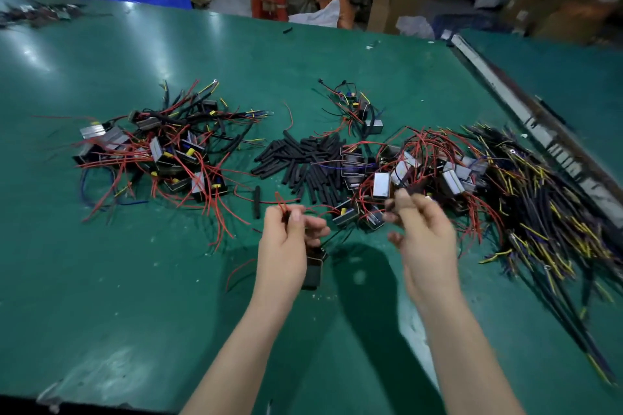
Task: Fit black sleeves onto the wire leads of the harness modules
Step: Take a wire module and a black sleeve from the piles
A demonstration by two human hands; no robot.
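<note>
My left hand [289, 235] pinches the red wire leads [281, 203] of a black harness module [313, 271] that hangs below the palm, above the green table [135, 263]. My right hand [419, 227] is raised beside it with thumb and fingers pinched on something small and dark, seemingly a black sleeve [412, 191]; blur hides the detail. A pile of black sleeves [303, 163] lies just beyond both hands. One loose black sleeve [257, 201] lies left of my left hand.
A heap of modules with red wires [161, 152] lies at the left, a smaller cluster [357, 108] at the back, another heap [414, 172] by my right hand. Black and yellow wire bundles [539, 199] spread at the right beside a metal rail [526, 114].
</note>
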